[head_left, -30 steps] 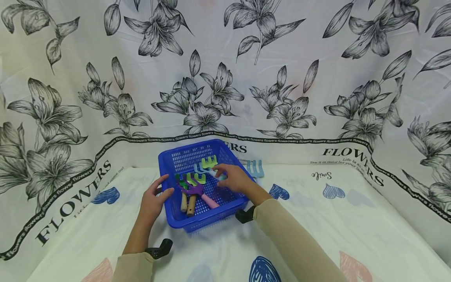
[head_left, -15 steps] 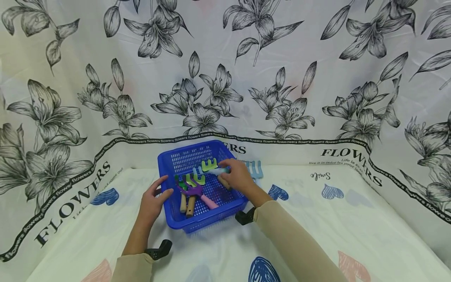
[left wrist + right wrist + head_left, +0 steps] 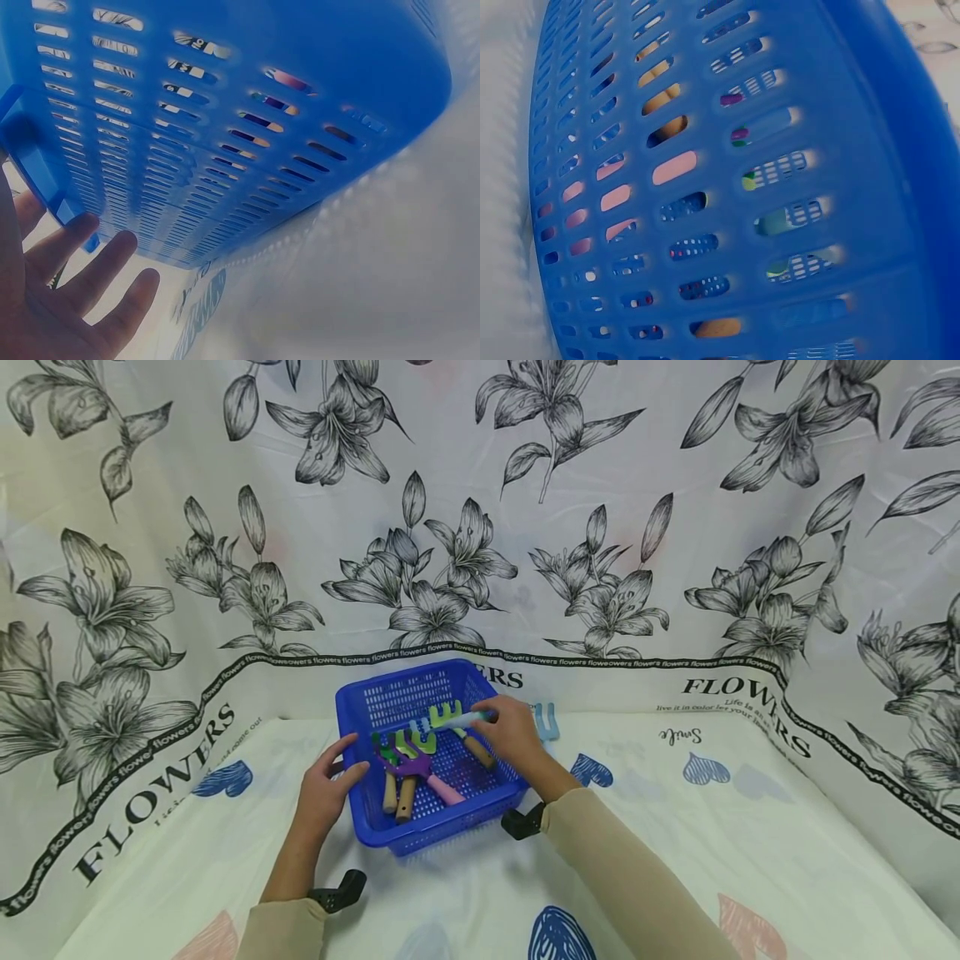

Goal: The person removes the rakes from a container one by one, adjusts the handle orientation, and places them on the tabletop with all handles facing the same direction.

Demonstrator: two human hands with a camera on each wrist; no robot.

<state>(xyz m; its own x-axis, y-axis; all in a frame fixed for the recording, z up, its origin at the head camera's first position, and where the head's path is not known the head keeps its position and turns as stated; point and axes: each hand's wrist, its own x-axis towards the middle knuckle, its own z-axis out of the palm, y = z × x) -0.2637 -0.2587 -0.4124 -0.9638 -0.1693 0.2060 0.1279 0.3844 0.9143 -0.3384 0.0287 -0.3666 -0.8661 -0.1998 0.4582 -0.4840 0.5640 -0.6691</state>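
Observation:
In the head view my right hand (image 3: pixel 512 731) pinches the handle of a small light-blue hand rake (image 3: pixel 463 720) over the blue basket (image 3: pixel 442 837). Its tines point left among the other rakes. Relaxed fingers of my left hand (image 3: pixel 327 781) lie against the basket's left rim; the left wrist view shows those fingers (image 3: pixel 105 274) spread along the outside. Inside the basket lie a purple rake (image 3: pixel 415 765) with a pink handle, a green rake, a lime rake (image 3: pixel 424 742) and, farther right, another lime rake (image 3: pixel 447 712) with a wooden handle (image 3: pixel 478 752).
Behind my right hand, a light-blue rake (image 3: pixel 548 722) lies outside the basket on the white heart-printed cloth (image 3: pixel 637 860). A flower-printed curtain (image 3: pixel 600 568) rises close behind the basket. In the right wrist view the slotted basket wall (image 3: pixel 855 187) fills most of the picture.
My right hand has lifted the light-blue rake's handle and drawn it slightly right, uncovering the wooden handle of the farther lime rake. My left hand and the basket stay in place.

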